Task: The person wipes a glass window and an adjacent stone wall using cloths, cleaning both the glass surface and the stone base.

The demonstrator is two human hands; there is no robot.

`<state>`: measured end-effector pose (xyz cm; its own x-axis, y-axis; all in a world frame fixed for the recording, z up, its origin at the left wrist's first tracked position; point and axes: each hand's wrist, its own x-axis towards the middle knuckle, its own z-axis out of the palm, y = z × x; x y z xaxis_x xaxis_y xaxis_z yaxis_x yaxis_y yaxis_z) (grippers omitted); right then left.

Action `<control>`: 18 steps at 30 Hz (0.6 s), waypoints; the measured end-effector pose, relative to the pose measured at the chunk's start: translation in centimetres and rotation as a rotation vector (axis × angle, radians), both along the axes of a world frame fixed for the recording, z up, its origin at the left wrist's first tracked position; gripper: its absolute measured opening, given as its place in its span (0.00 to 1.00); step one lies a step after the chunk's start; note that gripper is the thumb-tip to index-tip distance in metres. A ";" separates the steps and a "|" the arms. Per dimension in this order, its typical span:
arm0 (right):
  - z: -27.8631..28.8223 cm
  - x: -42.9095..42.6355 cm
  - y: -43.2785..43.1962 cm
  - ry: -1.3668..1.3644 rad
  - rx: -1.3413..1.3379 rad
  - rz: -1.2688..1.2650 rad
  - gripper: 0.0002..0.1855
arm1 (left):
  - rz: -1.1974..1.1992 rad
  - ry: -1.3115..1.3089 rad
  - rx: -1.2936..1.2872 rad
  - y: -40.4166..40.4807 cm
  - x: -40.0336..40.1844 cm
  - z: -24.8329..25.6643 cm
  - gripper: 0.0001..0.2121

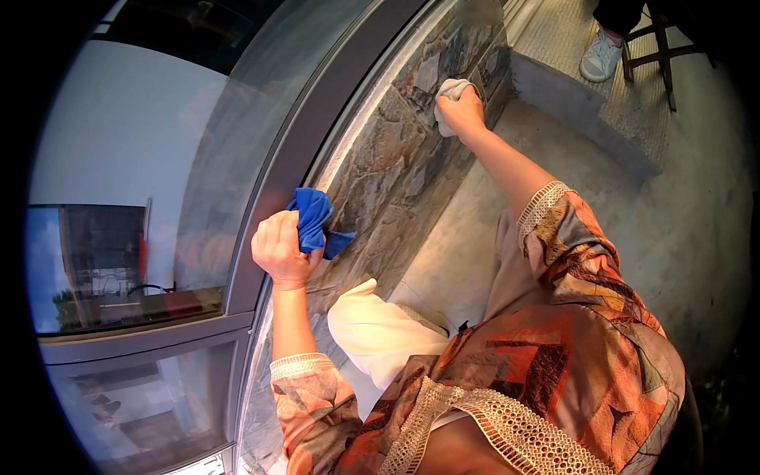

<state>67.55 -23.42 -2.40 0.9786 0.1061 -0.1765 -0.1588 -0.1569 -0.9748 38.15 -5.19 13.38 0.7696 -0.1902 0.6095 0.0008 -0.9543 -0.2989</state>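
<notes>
My left hand (285, 246) is closed around a bunched blue cloth (314, 217) at the grey window frame (294, 133). One end of that cloth hangs over the stone wall beside the frame. Farther out, my right hand (463, 113) grips a folded whitish cloth (445, 122) against the stone-clad wall (380, 148). Its palm side and the underside of the cloth are hidden. A pale ledge (362, 122) runs between the window frame and the rough stone.
Large glass panes (130, 124) with reflections fill the left. A concrete step (570, 98) with a ribbed top juts out at upper right. On it is another person's white shoe (601, 56), near a dark-legged stool (662, 53). My pale-trousered knee (380, 326) is close to the wall.
</notes>
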 end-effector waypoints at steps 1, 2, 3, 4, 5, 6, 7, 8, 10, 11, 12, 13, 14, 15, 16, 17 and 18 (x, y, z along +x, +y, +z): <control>0.1 -1.7 0.2 -0.085 -0.100 0.052 0.29 | -0.004 0.000 0.002 -0.1 0.1 0.0 0.15; -0.5 -3.3 0.5 -0.072 -0.022 0.172 0.27 | -0.005 0.000 0.006 -0.1 0.0 0.1 0.15; -1.2 -4.6 0.5 -0.059 0.052 0.287 0.25 | -0.011 -0.001 0.006 -0.2 0.1 0.1 0.15; -0.7 -5.8 0.5 0.064 0.102 0.511 0.23 | -0.007 0.000 0.011 0.0 -0.1 0.1 0.15; 0.0 -6.4 0.5 0.189 0.152 0.736 0.21 | -0.004 -0.006 0.011 0.1 -0.3 0.0 0.15; 0.7 -6.0 0.3 0.239 0.212 0.645 0.19 | -0.014 -0.008 0.014 0.2 -0.2 0.0 0.15; 1.1 -4.4 -0.2 0.294 0.231 0.492 0.19 | -0.020 -0.006 0.014 0.2 -0.2 -0.1 0.15; 1.0 -2.8 -0.5 0.287 0.291 0.318 0.18 | -0.023 -0.002 0.014 0.1 -0.1 -0.1 0.15; 1.2 0.5 -1.2 0.161 0.098 0.157 0.21 | -0.015 0.003 0.021 0.1 -0.2 0.0 0.15; 0.1 2.3 -1.5 -0.063 -0.074 0.056 0.22 | -0.009 0.020 0.016 0.1 -0.3 0.3 0.16; -0.9 4.0 -1.7 -0.097 -0.138 -0.051 0.25 | -0.003 0.033 0.005 0.2 -0.3 0.3 0.17; -2.1 5.6 -1.9 -0.112 -0.197 -0.169 0.25 | 0.001 0.047 -0.009 0.2 -0.2 0.1 0.18; -3.6 7.2 -2.5 -0.064 -0.155 -0.201 0.24 | -0.004 0.040 -0.008 0.2 0.0 0.0 0.18; -4.9 8.0 -2.7 -0.016 -0.114 -0.229 0.23 | -0.004 0.034 -0.008 0.1 0.2 0.0 0.18; -5.7 7.6 -2.1 0.065 -0.145 -0.198 0.23 | -0.004 0.030 -0.003 0.0 0.2 0.1 0.18; -6.6 7.3 -1.3 0.146 -0.176 -0.168 0.23 | -0.003 0.037 -0.007 0.0 0.2 0.1 0.18; -6.8 7.1 -0.7 0.225 -0.205 -0.141 0.23 | -0.004 0.042 -0.008 -0.1 0.3 0.2 0.18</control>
